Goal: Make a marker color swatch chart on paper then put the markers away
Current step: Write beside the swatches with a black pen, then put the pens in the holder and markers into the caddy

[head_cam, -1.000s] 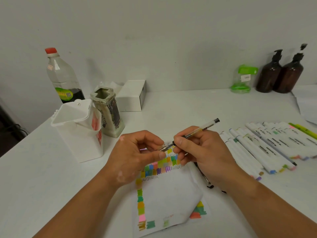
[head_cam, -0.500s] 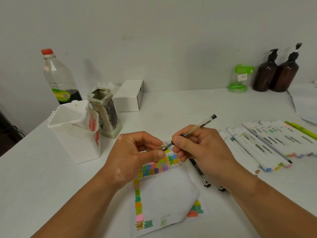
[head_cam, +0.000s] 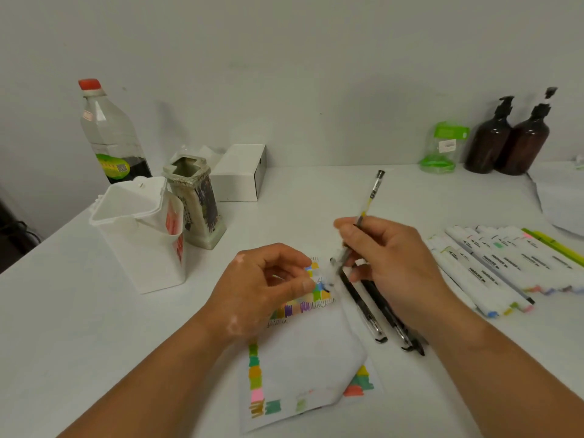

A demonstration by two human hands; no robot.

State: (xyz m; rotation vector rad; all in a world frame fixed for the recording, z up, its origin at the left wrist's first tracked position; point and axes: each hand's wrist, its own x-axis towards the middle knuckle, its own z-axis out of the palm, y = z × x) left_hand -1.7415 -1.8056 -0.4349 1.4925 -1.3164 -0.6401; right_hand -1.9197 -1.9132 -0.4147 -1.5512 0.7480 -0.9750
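Centre frame, the right hand (head_cam: 388, 267) grips a clear pen (head_cam: 370, 197) between thumb and fingers. The pen stands steeply tilted, its black end pointing toward the top of the frame and its lower end down by the paper's upper right corner. The left hand (head_cam: 262, 286) sits just left of it, fingers curled, thumb and forefinger close together over the top row of swatches. There is a blur at the fingertips, so it cannot be told whether they pinch anything.

The paper (head_cam: 309, 352) lies flat in the lower centre of the table (head_cam: 63, 311). Colour swatches run along its top edge, down its left edge and across the bottom, with a red and green patch at the lower right corner. Its white middle looks like a folded-over flap.

Just right of the paper, two black pens (head_cam: 373, 308) lie side by side, partly under the right hand. At centre right, the markers (head_cam: 493, 267) lie in a tight row of white barrels, coloured ends toward the bottom of the frame, with a yellow-green highlighter (head_cam: 556, 248) at the far edge of the row.

At centre left stands a white plastic bin (head_cam: 139, 235) with a hinged lid, a ceramic holder (head_cam: 197, 203) touching its right side. Behind them are a clear bottle (head_cam: 107, 137) with a red cap and a white box (head_cam: 240, 172). At upper right, against the wall, stand a green-lidded jar (head_cam: 442, 147) and two brown pump bottles (head_cam: 505, 140).
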